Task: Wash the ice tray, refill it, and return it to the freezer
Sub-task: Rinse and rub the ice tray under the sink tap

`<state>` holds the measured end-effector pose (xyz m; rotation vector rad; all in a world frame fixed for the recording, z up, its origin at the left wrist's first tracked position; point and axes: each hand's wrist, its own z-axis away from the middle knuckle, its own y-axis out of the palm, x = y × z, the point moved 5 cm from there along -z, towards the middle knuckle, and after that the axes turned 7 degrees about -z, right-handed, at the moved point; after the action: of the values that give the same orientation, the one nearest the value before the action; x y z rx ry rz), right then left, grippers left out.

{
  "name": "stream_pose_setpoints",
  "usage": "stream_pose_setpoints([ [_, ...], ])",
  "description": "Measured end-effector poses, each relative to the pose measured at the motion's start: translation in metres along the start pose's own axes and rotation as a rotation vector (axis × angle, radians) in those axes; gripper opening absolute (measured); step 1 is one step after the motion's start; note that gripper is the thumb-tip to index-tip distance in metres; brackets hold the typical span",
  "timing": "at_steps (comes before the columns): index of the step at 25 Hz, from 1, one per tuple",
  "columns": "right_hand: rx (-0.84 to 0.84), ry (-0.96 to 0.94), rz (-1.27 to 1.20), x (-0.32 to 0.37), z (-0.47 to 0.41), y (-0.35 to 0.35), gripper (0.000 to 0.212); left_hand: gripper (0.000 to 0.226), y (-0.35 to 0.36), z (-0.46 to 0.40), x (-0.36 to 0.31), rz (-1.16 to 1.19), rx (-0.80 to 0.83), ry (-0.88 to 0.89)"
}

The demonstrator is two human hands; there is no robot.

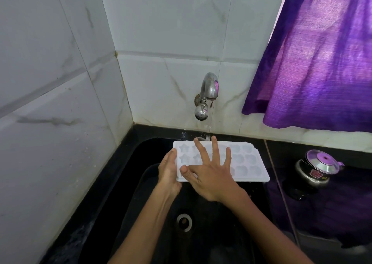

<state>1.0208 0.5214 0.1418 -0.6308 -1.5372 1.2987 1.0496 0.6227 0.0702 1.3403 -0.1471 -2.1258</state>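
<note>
Under running tap point(207, 94), white ice tray point(249, 163) held over black sink point(141, 193): left hand point(169, 171) gripping its nine-o'clock edge, right hand point(211, 175) spread flat on top.

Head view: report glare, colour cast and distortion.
Head view: purple cast from the backlit curtain tints the tap and steel pot lid; wide-angle bends the wall tile lines; the white ice tray looks washed-out, its moulds faint; the black sink swallows detail.

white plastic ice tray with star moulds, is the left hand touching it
Touching. The head view shows the left hand gripping the left short edge of the white plastic ice tray.
</note>
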Motion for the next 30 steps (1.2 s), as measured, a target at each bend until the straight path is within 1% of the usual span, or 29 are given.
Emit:
stream_pose_setpoints([
  [3, -0.019, -0.008, 0.023, 0.000, -0.001, 0.004, 0.112, 0.033, 0.000, 0.002, 0.000, -0.001, 0.006, -0.009],
  [7, 0.006, -0.005, -0.009, 0.002, 0.000, -0.002, 0.102, 0.036, 0.000, 0.003, 0.001, 0.008, 0.009, -0.026],
  [10, -0.035, -0.024, -0.003, 0.004, 0.003, -0.003, 0.107, 0.037, 0.002, 0.004, -0.002, 0.017, 0.021, -0.008],
  [11, -0.021, -0.042, -0.014, 0.004, 0.004, -0.003, 0.102, 0.037, 0.002, 0.004, -0.004, 0.020, 0.020, -0.002],
  [12, 0.006, -0.047, -0.052, 0.003, 0.006, -0.003, 0.090, 0.037, 0.002, 0.004, -0.006, 0.026, 0.025, -0.001],
  [13, 0.048, -0.032, -0.121, 0.000, 0.008, -0.006, 0.076, 0.037, 0.001, 0.004, -0.007, 0.036, 0.036, -0.006],
  [15, 0.080, -0.003, -0.276, -0.008, 0.010, -0.020, 0.058, 0.036, -0.001, 0.004, -0.007, 0.055, 0.054, -0.030],
  [19, -0.089, 0.049, -0.477, -0.045, 0.008, -0.053, 0.028, 0.033, -0.006, 0.002, -0.013, 0.054, 0.068, -0.008],
  [23, -0.217, 0.113, -0.684, -0.077, -0.015, -0.079, 0.026, 0.029, -0.011, 0.001, -0.017, 0.015, 0.074, -0.009],
  [25, -0.248, 0.175, -0.788, -0.092, -0.036, -0.084, 0.026, 0.024, -0.012, 0.001, -0.020, -0.008, 0.090, -0.002],
  [27, -0.222, 0.248, -0.931, -0.101, -0.061, -0.082, 0.029, 0.021, -0.014, 0.002, -0.023, -0.004, 0.088, -0.004],
  [30, -0.150, 0.396, -1.230, -0.103, -0.100, -0.072, 0.040, 0.027, -0.018, -0.003, -0.026, -0.010, 0.097, -0.002],
])
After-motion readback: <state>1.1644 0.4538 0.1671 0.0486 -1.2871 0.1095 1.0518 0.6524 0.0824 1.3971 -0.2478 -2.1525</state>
